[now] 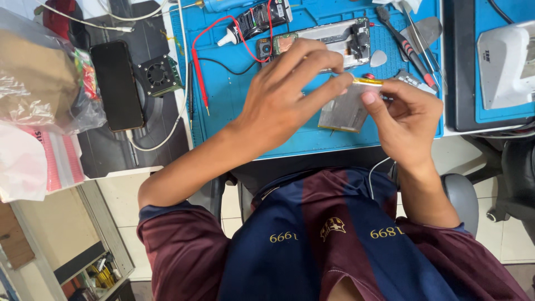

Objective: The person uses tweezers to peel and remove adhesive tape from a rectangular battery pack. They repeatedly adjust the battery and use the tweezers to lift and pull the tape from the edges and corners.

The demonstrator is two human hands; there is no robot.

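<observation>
Both hands' fingers (356, 83) pinching flat silver battery (345, 108) above counter (234, 100); bending could puncture it.

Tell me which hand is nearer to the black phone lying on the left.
Left. The left hand holds the flat battery over the blue mat, closer to the black phone; the right hand is on the battery's far side.
</observation>
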